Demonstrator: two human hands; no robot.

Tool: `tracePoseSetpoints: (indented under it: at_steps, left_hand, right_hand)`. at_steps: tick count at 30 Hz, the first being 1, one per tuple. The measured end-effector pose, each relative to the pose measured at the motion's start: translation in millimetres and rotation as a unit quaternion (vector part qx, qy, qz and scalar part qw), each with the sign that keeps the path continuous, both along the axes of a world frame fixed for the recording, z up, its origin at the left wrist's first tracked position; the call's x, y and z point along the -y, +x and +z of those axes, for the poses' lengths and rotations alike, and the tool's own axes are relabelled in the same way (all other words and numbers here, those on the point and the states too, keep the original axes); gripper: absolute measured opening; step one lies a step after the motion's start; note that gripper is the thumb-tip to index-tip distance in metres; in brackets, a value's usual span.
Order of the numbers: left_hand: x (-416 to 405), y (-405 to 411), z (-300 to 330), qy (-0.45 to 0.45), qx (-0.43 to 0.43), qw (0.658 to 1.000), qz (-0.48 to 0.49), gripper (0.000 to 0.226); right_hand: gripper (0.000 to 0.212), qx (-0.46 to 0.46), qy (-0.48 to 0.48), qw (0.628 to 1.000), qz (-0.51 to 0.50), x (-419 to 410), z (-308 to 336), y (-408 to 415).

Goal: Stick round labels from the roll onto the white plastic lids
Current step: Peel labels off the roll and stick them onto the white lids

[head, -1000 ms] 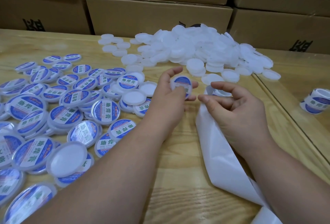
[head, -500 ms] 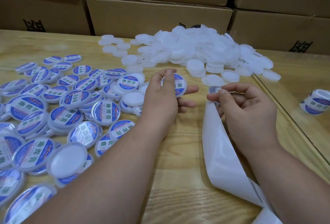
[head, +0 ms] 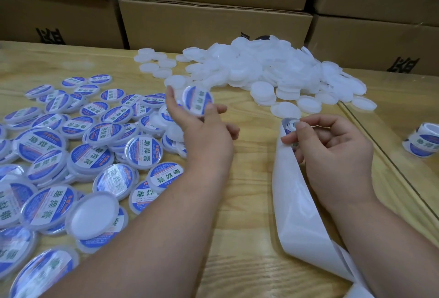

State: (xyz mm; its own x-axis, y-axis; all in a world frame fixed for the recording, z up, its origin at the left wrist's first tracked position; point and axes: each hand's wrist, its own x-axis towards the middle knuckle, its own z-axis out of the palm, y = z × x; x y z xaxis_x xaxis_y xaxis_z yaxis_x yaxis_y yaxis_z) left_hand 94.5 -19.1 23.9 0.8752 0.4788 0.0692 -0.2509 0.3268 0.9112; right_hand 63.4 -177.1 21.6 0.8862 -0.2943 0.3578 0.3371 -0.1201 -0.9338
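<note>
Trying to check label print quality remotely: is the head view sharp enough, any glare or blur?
Head view: labelled lids nearest bottom left blurred with sheen; mid-pile label text readable; lid in left hand slightly soft; plain white heap washed out; wide-angle bending at edges.

Bare wooden table (head: 249, 155) lies between the left hand (head: 204, 136) and right hand (head: 332, 152). Labelled lids (head: 99, 136) crowd the table left of the left fingers. Plain white lids (head: 268, 69) are heaped beyond both sets of fingertips. Backing strip (head: 292, 202) runs under the right fingers toward the near edge. Cardboard boxes (head: 213, 22) wall the far side.
</note>
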Motion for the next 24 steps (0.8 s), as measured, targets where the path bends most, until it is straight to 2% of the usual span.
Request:
tracePoseSetpoints:
  at_steps: [2,4,8,12,14,16,18,21,24]
  left_hand:
    - [-2.1,-1.2,0.8,-0.029,0.012,0.999,0.02,0.075]
    - [-3.0,-2.8,2.7,-0.057,0.014,0.998,-0.004,0.079]
    - [-0.5,-4.0,4.3,-0.008,0.019,0.999,-0.042,0.08]
    - [0.4,-1.4,-0.2,0.014,0.026,0.998,-0.052,0.071]
    - [1.8,0.2,-0.7,0.032,0.015,0.998,-0.059,0.056]
    - [5.1,0.2,-1.5,0.079,-0.007,0.994,-0.074,0.04]
    - [10.0,-2.2,-4.4,0.161,-0.03,0.981,-0.109,0.037]
    - [14.9,-5.0,-9.0,0.267,-0.042,0.951,-0.149,0.035]
    - [15.6,-6.6,-10.0,0.361,-0.054,0.915,-0.173,0.032]
  right_hand:
    - [0.012,0.001,0.0,1.0,-0.006,0.3,-0.1,0.5]
    - [0.012,0.005,-0.002,1.0,-0.013,1.2,-0.1,1.2]
    - [0.013,0.012,-0.003,0.999,-0.035,4.0,-0.3,2.8]
    - [0.011,0.016,-0.014,0.998,-0.06,6.6,-1.3,5.8]
    - [0.011,0.027,-0.013,0.996,-0.08,8.4,-1.3,7.6]
    - [0.011,0.036,-0.003,0.993,-0.112,12.1,-1.3,10.5]
    - [0.012,0.03,0.008,0.989,-0.142,19.6,-1.4,15.6]
    - [0.008,-0.028,0.0,0.984,-0.174,36.7,-4.3,27.2]
    - [0.016,-0.092,-0.008,0.976,-0.2,47.6,-9.6,40.6]
